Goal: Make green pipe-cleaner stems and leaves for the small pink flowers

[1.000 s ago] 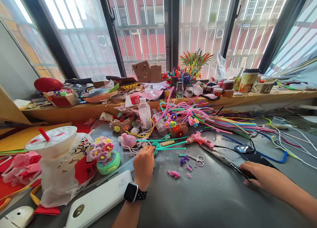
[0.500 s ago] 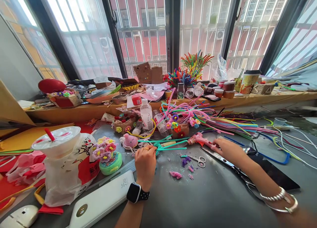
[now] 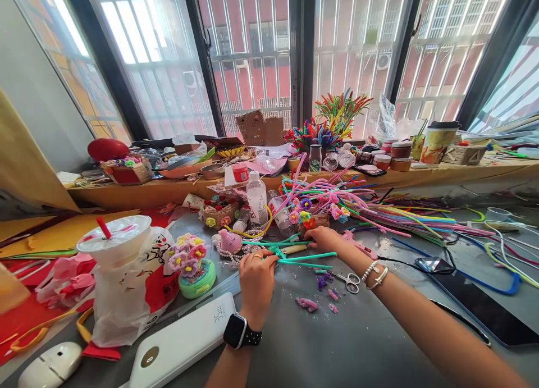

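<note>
My left hand [image 3: 256, 273], wearing a black watch, is closed on green pipe cleaners [image 3: 309, 260] whose loose ends stick out to the right. My right hand [image 3: 326, 240] reaches in from the right with its fingers stretched out, close to a wooden handle [image 3: 292, 248] lying behind the pipe cleaners. Whether its fingertips touch that handle is unclear. The pink glue gun [image 3: 361, 246] lies partly behind my right wrist. Below it are small scissors [image 3: 352, 285] and purple and pink fluffy scraps [image 3: 306, 304]. My right forearm hides most of the large black-handled scissors [image 3: 461, 319].
A white power bank [image 3: 185, 343], a bagged drink cup [image 3: 122, 287] and a fluffy flower pot [image 3: 197, 275] stand left. Behind are bottles [image 3: 256, 200] and a pile of pipe cleaners [image 3: 379, 208]. A black phone [image 3: 475, 301] and cables lie right.
My right hand has moved left from the large scissors, past the glue gun, to the wooden handle. My left hand stays on the green pipe cleaners. The view has shifted slightly left.
</note>
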Demonstrator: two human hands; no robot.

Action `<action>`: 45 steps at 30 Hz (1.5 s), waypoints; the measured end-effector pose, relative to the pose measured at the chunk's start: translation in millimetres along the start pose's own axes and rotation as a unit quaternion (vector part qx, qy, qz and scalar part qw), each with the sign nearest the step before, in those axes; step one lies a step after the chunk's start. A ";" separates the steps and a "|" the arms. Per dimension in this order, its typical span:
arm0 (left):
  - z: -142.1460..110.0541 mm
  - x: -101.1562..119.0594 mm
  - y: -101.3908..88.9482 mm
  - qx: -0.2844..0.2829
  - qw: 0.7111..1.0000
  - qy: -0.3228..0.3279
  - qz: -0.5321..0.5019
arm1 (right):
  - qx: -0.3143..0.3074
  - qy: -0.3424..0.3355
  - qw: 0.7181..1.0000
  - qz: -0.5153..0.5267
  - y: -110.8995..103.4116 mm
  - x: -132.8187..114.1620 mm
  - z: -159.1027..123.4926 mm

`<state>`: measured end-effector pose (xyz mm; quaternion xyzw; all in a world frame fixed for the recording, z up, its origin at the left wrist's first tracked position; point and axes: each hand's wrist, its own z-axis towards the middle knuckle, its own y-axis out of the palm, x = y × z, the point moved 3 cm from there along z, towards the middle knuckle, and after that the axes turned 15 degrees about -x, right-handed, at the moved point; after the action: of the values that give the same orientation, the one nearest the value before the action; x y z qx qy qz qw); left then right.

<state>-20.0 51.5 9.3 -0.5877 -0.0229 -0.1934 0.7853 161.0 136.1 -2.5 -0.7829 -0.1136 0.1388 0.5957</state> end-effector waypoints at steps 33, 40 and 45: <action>1.6 7.5 1.5 -0.046 0.774 0.022 -0.631 | 0.410 0.083 0.875 0.242 30.4 -0.7 -111.9; 3.5 8.2 11.7 -0.092 0.759 -0.026 -0.644 | 0.389 -0.170 0.655 0.625 19.9 -10.9 -109.8; -0.2 23.0 12.8 -0.184 0.770 0.001 -0.610 | 0.338 -0.192 0.621 0.681 27.3 -21.6 -103.3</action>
<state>5.4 48.0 3.6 -0.5833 -0.3402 -0.6330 0.3786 177.5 28.4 -1.1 -0.3351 0.3949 0.6806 0.5183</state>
